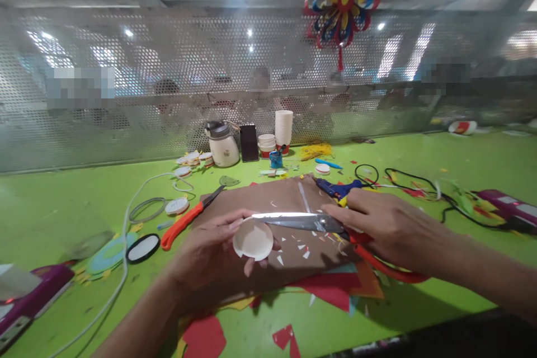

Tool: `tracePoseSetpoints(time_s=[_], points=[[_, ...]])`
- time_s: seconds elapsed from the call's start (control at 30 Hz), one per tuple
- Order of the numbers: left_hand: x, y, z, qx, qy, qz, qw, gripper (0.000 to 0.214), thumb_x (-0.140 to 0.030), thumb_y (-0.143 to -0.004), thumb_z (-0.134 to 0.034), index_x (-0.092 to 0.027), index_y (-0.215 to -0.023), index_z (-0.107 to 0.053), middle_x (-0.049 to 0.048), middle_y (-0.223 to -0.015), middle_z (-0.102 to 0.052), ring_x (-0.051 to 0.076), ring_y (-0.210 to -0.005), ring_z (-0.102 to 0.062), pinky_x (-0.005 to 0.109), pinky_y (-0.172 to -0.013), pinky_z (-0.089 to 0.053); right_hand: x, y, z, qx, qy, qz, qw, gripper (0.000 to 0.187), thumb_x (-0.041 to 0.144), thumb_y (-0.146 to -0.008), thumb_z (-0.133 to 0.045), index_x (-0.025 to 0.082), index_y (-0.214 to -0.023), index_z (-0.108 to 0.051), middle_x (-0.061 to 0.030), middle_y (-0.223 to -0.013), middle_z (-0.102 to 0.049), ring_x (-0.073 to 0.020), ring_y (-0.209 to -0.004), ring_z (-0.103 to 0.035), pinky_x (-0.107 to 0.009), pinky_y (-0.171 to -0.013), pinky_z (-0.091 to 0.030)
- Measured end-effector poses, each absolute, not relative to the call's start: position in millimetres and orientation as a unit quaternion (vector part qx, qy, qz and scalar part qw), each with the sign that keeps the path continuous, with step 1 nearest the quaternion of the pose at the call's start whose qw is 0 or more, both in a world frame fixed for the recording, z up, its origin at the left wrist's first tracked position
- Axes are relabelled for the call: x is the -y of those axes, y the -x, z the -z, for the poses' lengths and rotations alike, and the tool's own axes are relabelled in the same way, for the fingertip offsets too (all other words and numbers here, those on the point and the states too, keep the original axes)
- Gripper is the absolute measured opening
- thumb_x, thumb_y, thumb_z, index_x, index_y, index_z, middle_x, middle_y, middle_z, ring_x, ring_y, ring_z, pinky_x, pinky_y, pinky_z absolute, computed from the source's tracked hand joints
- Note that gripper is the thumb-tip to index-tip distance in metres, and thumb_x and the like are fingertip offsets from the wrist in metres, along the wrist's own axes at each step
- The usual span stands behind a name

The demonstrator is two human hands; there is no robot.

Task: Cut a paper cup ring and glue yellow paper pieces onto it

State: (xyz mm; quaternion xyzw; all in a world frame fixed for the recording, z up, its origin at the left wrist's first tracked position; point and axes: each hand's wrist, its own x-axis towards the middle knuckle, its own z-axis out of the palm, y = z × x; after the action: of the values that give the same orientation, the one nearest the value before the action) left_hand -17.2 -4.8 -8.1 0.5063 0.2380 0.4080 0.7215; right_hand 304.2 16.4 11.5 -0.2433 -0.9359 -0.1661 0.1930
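Observation:
My left hand (213, 243) is closed around a cut-down paper cup bottom (253, 239), its pale inside turned towards me and a notch in its lower rim. In my right hand (386, 226) are scissors (300, 221) with red handles, their blades pointing left. The blade tips meet the upper edge of the cup bottom near my left fingers. Beneath both hands lies a brown cardboard sheet (247, 198) scattered with small white paper scraps. An orange-handled utility knife (184, 226) rests at its left edge, and a blue glue gun (339, 187) lies beyond my right hand.
Stacked paper cups (284, 128), a jug (224, 148) and a phone (249, 142) stand at the back before a perforated screen (188, 61). White cable (126, 246) crosses the left side. Red paper (327, 288) lies at the front, and a purple power strip (509, 207) at right.

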Motion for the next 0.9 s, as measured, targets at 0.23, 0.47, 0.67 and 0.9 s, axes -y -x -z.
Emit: tracePoseSetpoints(time_s=[0.23,0.47,0.67,0.9], points=[[4.8,13.9,5.5,-0.234,-0.497,-0.408,0.729,0.027,-0.030,-0.089,-0.057,-0.009,-0.103,-0.068,0.0245,-0.094,-0.077,0.028,-0.069,-0.073,0.031,-0.054,-0.053,-17.2,-304.5,-9.0,0.934,0.237,0.185,0.192,0.033,0.008,-0.095,-0.039,0.010,-0.119,-0.061,-0.0051,-0.076,-0.050,-0.0189,-0.065,-0.043,-0.032,-0.059,-0.029],[7.0,12.4,5.5,-0.237,-0.482,-0.409,0.737,0.026,-0.027,-0.093,-0.051,-0.010,-0.099,-0.069,0.0219,-0.090,-0.077,0.027,-0.067,-0.073,0.028,-0.049,-0.053,-18.4,-305.1,-8.7,0.935,0.229,0.187,0.195,0.033,0.008,-0.096,-0.038,0.009,-0.119,-0.062,-0.0060,-0.075,-0.052,-0.0190,-0.064,-0.044,-0.032,-0.059,-0.029],[7.6,12.6,5.2,-0.244,-0.470,-0.406,0.745,0.026,-0.027,-0.093,-0.051,-0.009,-0.099,-0.069,0.0214,-0.087,-0.076,0.026,-0.066,-0.072,0.026,-0.048,-0.054,-19.1,-307.3,-10.5,0.938,0.227,0.189,0.183,0.034,0.008,-0.098,-0.037,0.009,-0.122,-0.061,-0.0052,-0.075,-0.051,-0.0189,-0.063,-0.043,-0.032,-0.059,-0.027],[7.3,13.8,9.4,-0.240,-0.446,-0.387,0.770,0.029,-0.031,-0.094,-0.050,-0.009,-0.103,-0.067,0.0200,-0.082,-0.076,0.025,-0.062,-0.073,0.024,-0.043,-0.053,-18.3,-310.5,-12.9,0.939,0.233,0.195,0.162,0.032,0.012,-0.100,-0.037,0.011,-0.118,-0.063,-0.0048,-0.073,-0.051,-0.0182,-0.062,-0.044,-0.032,-0.059,-0.027]])
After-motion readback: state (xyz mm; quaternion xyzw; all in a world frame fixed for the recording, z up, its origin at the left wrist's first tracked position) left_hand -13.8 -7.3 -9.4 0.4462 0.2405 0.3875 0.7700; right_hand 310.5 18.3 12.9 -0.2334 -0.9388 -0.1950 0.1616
